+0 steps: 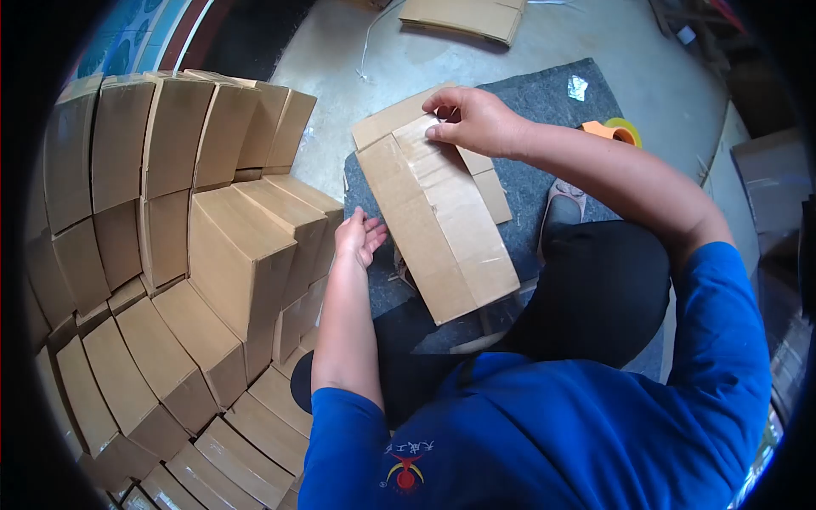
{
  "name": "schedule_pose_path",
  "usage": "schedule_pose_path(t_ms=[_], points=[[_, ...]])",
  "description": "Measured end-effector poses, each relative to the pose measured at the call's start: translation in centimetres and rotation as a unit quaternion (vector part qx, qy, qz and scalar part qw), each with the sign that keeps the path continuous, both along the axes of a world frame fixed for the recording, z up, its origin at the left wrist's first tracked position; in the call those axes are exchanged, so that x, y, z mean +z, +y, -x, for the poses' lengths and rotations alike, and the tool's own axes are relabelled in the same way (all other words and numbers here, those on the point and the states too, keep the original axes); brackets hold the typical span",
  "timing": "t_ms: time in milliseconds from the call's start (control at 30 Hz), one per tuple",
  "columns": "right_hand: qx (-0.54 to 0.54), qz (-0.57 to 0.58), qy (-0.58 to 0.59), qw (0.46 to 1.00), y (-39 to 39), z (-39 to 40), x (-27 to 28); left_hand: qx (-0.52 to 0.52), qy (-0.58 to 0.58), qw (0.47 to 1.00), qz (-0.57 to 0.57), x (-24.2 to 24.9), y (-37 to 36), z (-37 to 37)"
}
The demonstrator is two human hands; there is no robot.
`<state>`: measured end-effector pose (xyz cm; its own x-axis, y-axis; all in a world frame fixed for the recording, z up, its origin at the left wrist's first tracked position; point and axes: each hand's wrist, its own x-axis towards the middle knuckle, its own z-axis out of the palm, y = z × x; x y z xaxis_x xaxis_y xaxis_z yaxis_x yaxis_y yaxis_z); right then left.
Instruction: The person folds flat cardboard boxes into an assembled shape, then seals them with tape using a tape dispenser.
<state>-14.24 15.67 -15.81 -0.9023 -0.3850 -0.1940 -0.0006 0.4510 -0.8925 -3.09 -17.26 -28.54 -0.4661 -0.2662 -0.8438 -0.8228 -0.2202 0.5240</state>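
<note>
A long brown cardboard box (442, 225) lies at a slant in front of me, between my knees. A lengthwise seam with a glossy strip runs along its top face. At its far end is my right hand (480, 123), fingers curled over the edge and thumb on the top face. Beside the box's left side, apart from it, my left hand (363, 235) is open with its fingers spread and nothing in it. Flat cardboard (491, 197) shows beyond and beneath the box, partly hidden by it.
Stacked closed cartons (242, 221) rise along my left side. A dark grey mat (531, 110) covers the floor ahead. An orange tape dispenser (602, 131) with a yellow tape roll (626, 129) lies right of my right forearm. Flattened cardboard (463, 19) lies at the far end.
</note>
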Motion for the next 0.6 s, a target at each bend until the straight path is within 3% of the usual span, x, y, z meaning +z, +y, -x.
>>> schedule_pose_path(t_ms=[67,100,133,200,267,467,600], points=[[0.121,-0.132,-0.009,0.984,-0.5,-1.9,-3.1,0.077,0.074,0.991,-0.082,3.1,4.1,-0.7],[0.151,-0.117,0.014,0.982,-0.2,-2.6,-3.2,0.094,0.114,0.983,-0.113,4.5,5.6,-1.0],[0.184,-0.100,0.034,0.977,-0.2,-3.6,-3.4,0.045,0.185,0.968,-0.161,5.4,6.6,-1.7],[0.210,-0.162,0.049,0.963,-0.2,-3.4,-3.9,0.007,0.245,0.969,-0.036,8.3,10.7,-3.3],[0.236,-0.188,0.042,0.952,0.0,-2.8,-3.2,-0.075,0.319,0.940,0.093,6.8,12.7,-5.1],[0.288,-0.241,0.007,0.927,-1.1,-3.7,-2.0,-0.153,0.267,0.894,0.326,6.1,16.2,-4.7],[0.237,-0.260,-0.013,0.936,-1.5,-5.3,-2.0,-0.155,0.262,0.889,0.341,5.7,15.9,-4.8]])
